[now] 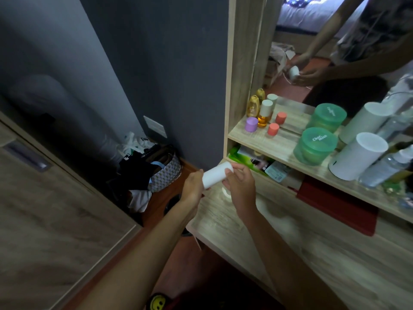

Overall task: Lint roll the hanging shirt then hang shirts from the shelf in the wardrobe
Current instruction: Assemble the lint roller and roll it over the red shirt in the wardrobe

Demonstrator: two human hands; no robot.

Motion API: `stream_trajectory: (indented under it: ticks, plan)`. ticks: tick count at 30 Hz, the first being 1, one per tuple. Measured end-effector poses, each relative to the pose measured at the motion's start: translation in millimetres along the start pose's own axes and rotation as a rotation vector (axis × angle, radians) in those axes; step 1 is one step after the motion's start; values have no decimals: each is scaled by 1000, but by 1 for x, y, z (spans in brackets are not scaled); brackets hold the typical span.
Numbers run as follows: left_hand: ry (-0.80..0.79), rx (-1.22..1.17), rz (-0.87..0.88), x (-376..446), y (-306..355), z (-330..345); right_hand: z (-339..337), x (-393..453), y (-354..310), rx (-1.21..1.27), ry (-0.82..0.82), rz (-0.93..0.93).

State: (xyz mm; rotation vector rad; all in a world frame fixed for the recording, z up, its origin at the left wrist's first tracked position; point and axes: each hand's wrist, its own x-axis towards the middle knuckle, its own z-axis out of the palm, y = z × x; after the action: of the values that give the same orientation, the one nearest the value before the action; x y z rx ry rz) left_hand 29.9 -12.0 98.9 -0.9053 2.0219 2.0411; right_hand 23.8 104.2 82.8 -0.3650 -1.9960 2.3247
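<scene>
A white lint roller (pixel 216 175) is held between both hands over the left end of a wooden dresser top (pixel 279 238). My left hand (pixel 192 186) grips its lower left end. The fingers of my right hand (pixel 240 185) curl over its upper right end. The roller's handle is hidden by my hands. The mirror (pixel 324 52) above the dresser reflects the same hold. No shirt shows in this view. A wooden wardrobe door (pixel 44 209) with a grey recessed handle fills the lower left.
The dresser shelf (pixel 277 142) carries bottles, a purple jar, two red caps, a green tub (pixel 315 145) and a white cylinder (pixel 357 156). A red box (pixel 337 204) sits under the shelf. Bags and clothes (pixel 147 166) are piled on the floor by the grey wall.
</scene>
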Motion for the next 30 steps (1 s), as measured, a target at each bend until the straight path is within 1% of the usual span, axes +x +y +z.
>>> stream_trajectory:
  ticks: [1, 2, 3, 5, 8, 10, 12, 14, 17, 20, 26, 28, 30]
  plan:
    - [13, 94, 53, 0, -1, -2, -1, 1, -3, 34, -14, 35]
    - [18, 130, 91, 0, -2, -4, -1, 2, -5, 49, -20, 57]
    - [5, 119, 107, 0, -2, -5, -1, 2, -8, 59, -28, 69]
    - [-65, 21, 103, 1, 2, -7, 1, 2, -13, 87, -54, 107]
    - [-284, -47, 88, 9, 7, -13, 0, 7, -16, 99, -72, 205]
    - [-449, -48, 70, 12, 11, -17, -3, 11, -17, 98, -125, 248]
    - [-547, -22, 44, 12, 15, -18, -6, 14, -18, 57, -179, 265]
    - [-569, -23, 24, 13, 18, -19, -6, 17, -18, -24, -208, 237]
    - [-565, -37, -18, 17, 19, -24, -8, 22, -16, -148, -231, 143]
    - [-589, -27, -98, 18, 22, -29, -12, 22, -14, -191, -257, 143]
    - [-731, -14, -234, 21, 34, -32, -12, 24, -9, -194, -240, 176]
    - [-709, -32, -261, 23, 31, -31, -12, 27, -4, -202, -243, 184]
    - [-653, -80, -279, 26, 25, -30, -13, 32, 5, -244, -158, 172]
